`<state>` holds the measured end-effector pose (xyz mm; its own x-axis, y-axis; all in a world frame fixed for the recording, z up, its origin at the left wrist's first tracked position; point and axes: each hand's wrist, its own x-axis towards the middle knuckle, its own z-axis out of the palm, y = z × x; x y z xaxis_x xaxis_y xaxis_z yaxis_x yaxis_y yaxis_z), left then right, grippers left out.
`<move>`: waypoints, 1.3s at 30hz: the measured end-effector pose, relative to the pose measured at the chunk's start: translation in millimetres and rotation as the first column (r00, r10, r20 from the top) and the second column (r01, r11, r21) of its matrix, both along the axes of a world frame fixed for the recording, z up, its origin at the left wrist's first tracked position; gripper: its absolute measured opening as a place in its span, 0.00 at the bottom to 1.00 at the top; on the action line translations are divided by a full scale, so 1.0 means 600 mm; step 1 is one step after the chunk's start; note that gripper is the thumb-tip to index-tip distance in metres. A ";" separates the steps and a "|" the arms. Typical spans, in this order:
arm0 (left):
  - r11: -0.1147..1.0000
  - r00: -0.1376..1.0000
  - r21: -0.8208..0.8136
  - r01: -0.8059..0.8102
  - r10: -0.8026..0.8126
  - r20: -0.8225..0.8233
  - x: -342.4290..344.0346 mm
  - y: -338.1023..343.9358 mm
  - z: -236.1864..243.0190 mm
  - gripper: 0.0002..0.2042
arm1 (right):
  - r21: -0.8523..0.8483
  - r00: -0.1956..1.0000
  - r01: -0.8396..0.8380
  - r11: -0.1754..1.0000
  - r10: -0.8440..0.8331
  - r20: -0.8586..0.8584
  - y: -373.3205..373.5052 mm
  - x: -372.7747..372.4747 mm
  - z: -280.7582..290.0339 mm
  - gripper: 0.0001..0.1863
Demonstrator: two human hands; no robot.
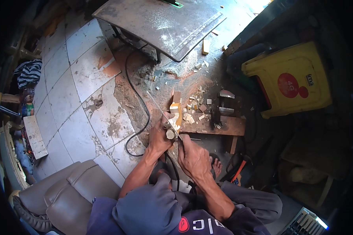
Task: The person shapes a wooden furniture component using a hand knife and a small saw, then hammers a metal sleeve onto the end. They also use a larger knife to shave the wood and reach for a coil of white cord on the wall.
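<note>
A small pale, carved piece of wood [175, 117] with a yellowish side rests at the left end of a low wooden bench. Around its near end my left hand [159, 135] is closed, steadying it. The fingers of my right hand [194, 156] wrap the near end of a long, thin metal file [157, 105]. That tool slants up to the left, across the wood and close over my left fingers. Its handle is hidden in my fist. Whether its edge touches the wood, I cannot tell. A round, pale wooden end [170, 134] shows just below my left fingers.
Several wood offcuts [194, 105] lie beyond the low bench [211, 126], near a clamp [215, 111]. A black cable [148, 111] loops on the left. Ahead stands a dusty metal-topped table [157, 25]; at right, a yellow plastic stool [294, 82]. An orange-handled tool [240, 170] lies near my foot.
</note>
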<state>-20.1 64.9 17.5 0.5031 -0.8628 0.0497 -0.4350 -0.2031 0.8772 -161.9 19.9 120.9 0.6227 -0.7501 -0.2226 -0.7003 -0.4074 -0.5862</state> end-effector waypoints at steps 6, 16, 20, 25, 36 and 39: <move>0.999 1.000 0.052 0.017 -0.017 0.003 0.007 -0.008 -0.006 0.33 | -0.059 0.998 -0.012 0.998 0.016 0.056 -0.012 -0.007 -0.014 0.11; 0.999 0.999 0.033 -0.034 0.035 -0.016 0.006 -0.036 0.011 0.27 | 0.220 0.988 0.070 0.973 -0.098 0.117 -0.021 -0.005 -0.016 0.12; 0.997 0.995 -0.045 -0.063 0.059 -0.086 0.011 -0.039 0.009 0.26 | 0.358 0.959 0.101 0.928 -0.186 0.212 -0.031 0.013 0.006 0.14; 0.990 0.988 -0.035 -0.140 0.137 -0.075 -0.001 -0.060 0.021 0.25 | -0.028 0.807 0.264 0.964 -0.205 0.554 0.009 0.020 -0.004 0.11; 0.966 0.971 -0.117 -0.232 0.236 0.025 -0.012 -0.068 0.014 0.22 | -0.025 0.951 0.141 0.990 -0.128 0.282 -0.009 0.020 -0.014 0.10; 0.974 0.961 -0.038 -0.225 0.215 -0.172 -0.016 -0.060 0.014 0.25 | -0.019 0.928 0.180 0.983 -0.163 0.334 -0.004 0.017 0.005 0.11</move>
